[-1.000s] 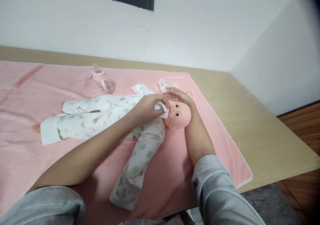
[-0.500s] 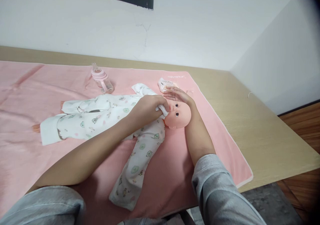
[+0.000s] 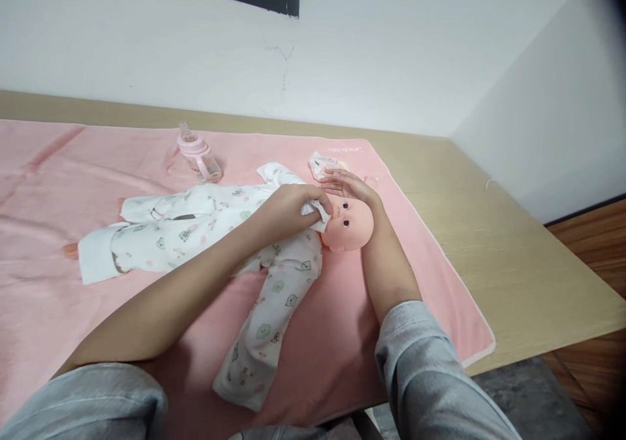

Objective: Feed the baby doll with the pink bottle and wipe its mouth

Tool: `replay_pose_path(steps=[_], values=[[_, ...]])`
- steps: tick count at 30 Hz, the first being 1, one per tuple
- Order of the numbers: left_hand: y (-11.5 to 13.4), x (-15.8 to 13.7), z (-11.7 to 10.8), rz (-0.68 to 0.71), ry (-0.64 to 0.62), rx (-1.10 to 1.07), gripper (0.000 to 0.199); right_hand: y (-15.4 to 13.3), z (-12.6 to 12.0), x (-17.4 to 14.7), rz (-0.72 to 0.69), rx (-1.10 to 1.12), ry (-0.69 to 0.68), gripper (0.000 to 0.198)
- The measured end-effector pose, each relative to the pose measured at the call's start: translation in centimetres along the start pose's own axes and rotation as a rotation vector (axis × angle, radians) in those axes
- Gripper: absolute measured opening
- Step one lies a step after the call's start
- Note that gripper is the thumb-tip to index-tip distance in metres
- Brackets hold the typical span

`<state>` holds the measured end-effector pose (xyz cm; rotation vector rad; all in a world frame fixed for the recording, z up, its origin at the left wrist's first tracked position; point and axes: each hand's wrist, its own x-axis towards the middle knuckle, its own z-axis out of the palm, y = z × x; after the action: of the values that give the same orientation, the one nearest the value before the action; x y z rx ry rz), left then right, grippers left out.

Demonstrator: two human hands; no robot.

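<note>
A baby doll point(image 3: 353, 228) in white printed clothes lies on its back on a pink blanket point(image 3: 337, 336), its head towards the right. My left hand point(image 3: 293, 208) is closed on a white wipe point(image 3: 317, 215), which touches the doll's face around the mouth and chin. Beyond the doll's head, my right hand point(image 3: 345, 184) lies with its fingers stretched out, beside the far side of the head. Just past those fingers is a small clear plastic packet point(image 3: 325, 164) with print on it. My right forearm runs along the top of the doll's head.
A pink-topped baby bottle point(image 3: 200, 158) with a handle stands on the blanket beyond the doll's legs. The blanket covers much of a light wooden table point(image 3: 454, 225). White walls point(image 3: 366, 55) rise behind the table and to the right.
My left hand has turned slightly at the doll's mouth, and more of the wipe shows between the fingers. The right hand and the doll stay in place.
</note>
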<state>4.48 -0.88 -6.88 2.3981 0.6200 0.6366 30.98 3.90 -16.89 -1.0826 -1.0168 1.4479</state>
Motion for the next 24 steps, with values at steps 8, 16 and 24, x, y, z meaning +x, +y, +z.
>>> replay_pose_path(steps=[8, 16, 24], values=[[0.22, -0.05, -0.06, -0.064, -0.025, 0.013, 0.027, -0.03, 0.0, 0.03, 0.0, 0.0, 0.001, 0.026], [0.19, 0.0, 0.17, -0.028, 0.001, 0.032, 0.02, 0.16, -0.01, -0.1, -0.025, 0.003, -0.013, 0.026], [-0.2, 0.11, -0.03, 0.007, 0.003, 0.045, 0.02, 0.31, -0.07, -0.1, -0.023, 0.019, -0.006, 0.029]])
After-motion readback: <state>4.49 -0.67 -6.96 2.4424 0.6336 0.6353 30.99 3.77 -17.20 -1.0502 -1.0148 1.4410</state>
